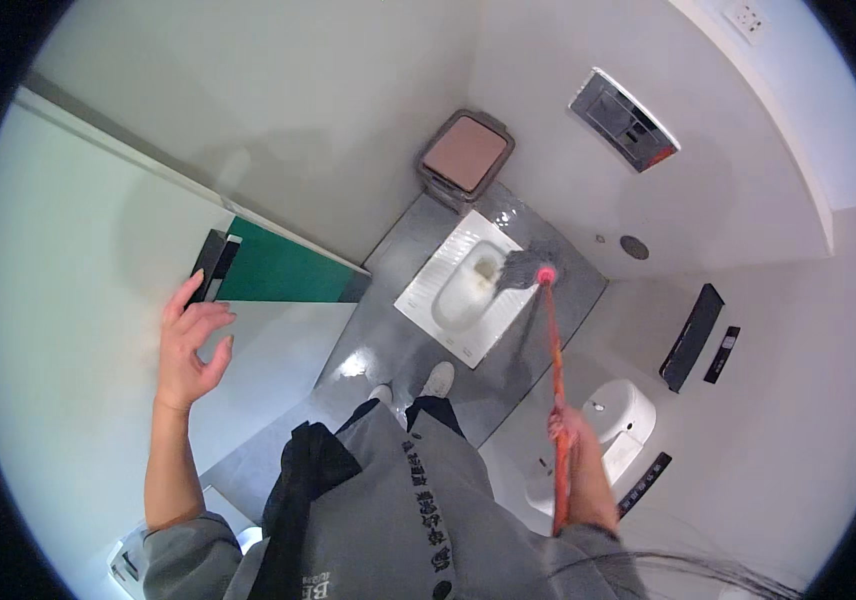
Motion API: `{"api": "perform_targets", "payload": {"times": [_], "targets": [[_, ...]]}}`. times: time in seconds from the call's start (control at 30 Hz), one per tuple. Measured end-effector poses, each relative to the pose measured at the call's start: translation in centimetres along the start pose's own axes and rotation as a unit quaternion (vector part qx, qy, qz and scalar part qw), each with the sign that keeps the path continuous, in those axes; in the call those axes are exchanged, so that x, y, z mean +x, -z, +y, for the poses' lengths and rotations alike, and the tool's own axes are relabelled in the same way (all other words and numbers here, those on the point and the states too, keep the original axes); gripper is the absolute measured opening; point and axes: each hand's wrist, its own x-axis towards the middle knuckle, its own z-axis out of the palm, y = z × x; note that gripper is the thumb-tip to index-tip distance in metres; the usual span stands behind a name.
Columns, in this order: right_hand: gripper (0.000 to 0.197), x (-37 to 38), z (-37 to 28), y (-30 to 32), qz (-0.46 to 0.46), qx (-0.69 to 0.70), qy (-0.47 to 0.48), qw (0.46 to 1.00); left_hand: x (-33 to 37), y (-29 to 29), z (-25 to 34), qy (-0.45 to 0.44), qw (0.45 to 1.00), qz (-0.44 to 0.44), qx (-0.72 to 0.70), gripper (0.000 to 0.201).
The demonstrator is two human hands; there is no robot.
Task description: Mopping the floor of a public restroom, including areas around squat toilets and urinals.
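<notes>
My right hand (576, 440) is wrapped round the orange-red handle of a mop (554, 345). The grey strands of the mop head (518, 269), below a pink collar, lie over the right edge of a white squat toilet (430, 298) set in the floor. A brownish patch shows in the toilet's bowl. At the left, my left hand (193, 345) is open, its fingers apart, by a pale door (78, 300). Its index fingertip is at the black door latch (212, 264); whether it touches cannot be made out.
A lidded bin (464, 152) with a pinkish top stands in the far corner. On the walls are a dark panel (626, 120), a black shelf (692, 338) and a white paper dispenser (620, 415). The grey floor (353, 350) looks shiny, perhaps wet. My shoes stand before the toilet.
</notes>
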Motion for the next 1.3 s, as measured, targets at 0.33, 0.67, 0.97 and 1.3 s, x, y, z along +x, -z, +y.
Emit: {"api": "perform_targets", "payload": {"times": [0.33, 0.67, 0.97, 1.3], "targets": [[0.020, 0.3, -14.3, -3.1, 0.235, -0.748, 0.218, 0.580, 0.1, -0.1, 0.1, 0.017, 1.000, -0.006, 0.011, 0.020], [0.034, -8.1, -5.9, -1.7, 0.015, -0.618, 0.044, 0.785, 0.1, 0.0, 0.0, 0.012, 1.000, 0.017, -0.004, 0.019], [0.033, -18.6, -2.5, -4.6, 0.058, -0.270, -0.016, 0.961, -0.1, 0.1, -0.6, 0.001, 0.999, 0.010, -0.031, 0.022], [0.040, -1.0, -10.0, -8.5, 0.067, -0.365, 0.164, 0.914, -0.1, -0.1, -1.0, -0.003, 1.000, -0.009, -0.026, 0.024]]}}
